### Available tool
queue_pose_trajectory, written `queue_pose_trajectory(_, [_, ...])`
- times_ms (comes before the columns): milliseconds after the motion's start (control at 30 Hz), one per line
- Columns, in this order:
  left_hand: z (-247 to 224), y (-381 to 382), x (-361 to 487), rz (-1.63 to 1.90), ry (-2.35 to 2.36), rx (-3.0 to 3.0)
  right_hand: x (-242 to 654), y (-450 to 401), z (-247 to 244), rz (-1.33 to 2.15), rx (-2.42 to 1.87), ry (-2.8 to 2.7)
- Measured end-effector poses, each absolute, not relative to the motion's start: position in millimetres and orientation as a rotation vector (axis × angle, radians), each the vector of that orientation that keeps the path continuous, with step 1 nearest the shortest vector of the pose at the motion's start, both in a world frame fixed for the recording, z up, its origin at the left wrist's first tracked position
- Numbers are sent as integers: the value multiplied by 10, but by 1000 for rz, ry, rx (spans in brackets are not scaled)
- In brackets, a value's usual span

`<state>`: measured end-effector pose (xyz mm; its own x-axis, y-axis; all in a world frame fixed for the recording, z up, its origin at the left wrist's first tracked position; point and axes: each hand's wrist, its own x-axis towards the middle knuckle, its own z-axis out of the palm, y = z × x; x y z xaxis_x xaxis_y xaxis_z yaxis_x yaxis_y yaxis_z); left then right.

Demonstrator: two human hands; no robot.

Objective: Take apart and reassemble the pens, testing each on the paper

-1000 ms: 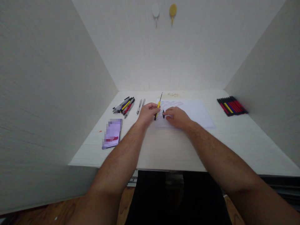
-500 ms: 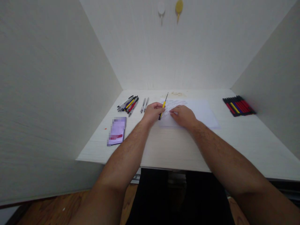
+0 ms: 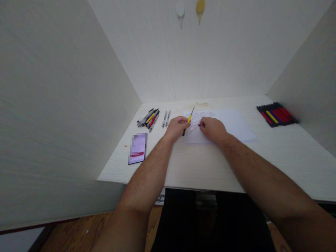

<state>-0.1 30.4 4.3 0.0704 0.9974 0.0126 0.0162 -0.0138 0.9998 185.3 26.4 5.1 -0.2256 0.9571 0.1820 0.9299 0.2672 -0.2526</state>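
The right hand [image 3: 214, 128] now sits farther from the left hand [image 3: 176, 128], its fingers more curled, and a small dark piece [image 3: 200, 125], upright at its fingertips one second earlier, pokes sideways from its grip, while faint reddish strokes [image 3: 194, 130] show on the paper [image 3: 238, 126] between the hands.

1. Two hands [image 3: 175, 128].
2. One yellow tool [image 3: 189, 119], one dark piece [image 3: 200, 125].
3. Two clear pens [image 3: 164, 119].
4. One pen row [image 3: 278, 114] — roughly ten, too tight to count exactly.
5. One pen pile [image 3: 149, 119] — several, overlapping past counting.
6. Paper [image 3: 237, 130]: at least one sheet.
7. One phone [image 3: 138, 148].
8. Two hooks [image 3: 180, 10].
9. One orange fleck [image 3: 125, 146].
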Motion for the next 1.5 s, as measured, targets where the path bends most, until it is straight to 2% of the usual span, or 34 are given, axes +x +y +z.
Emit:
queue_pose_trajectory(333, [60,272,21,1098,1236,1339,1874,307,20,174,-1674,-2165])
queue_pose_trajectory(800, [82,242,25,1026,1327,1467,1959,519,151,838,-1249,-1033])
queue_pose_trajectory(1500, [76,224,11,1015,1361,1576,1992,478,256,926,-1177,-855])
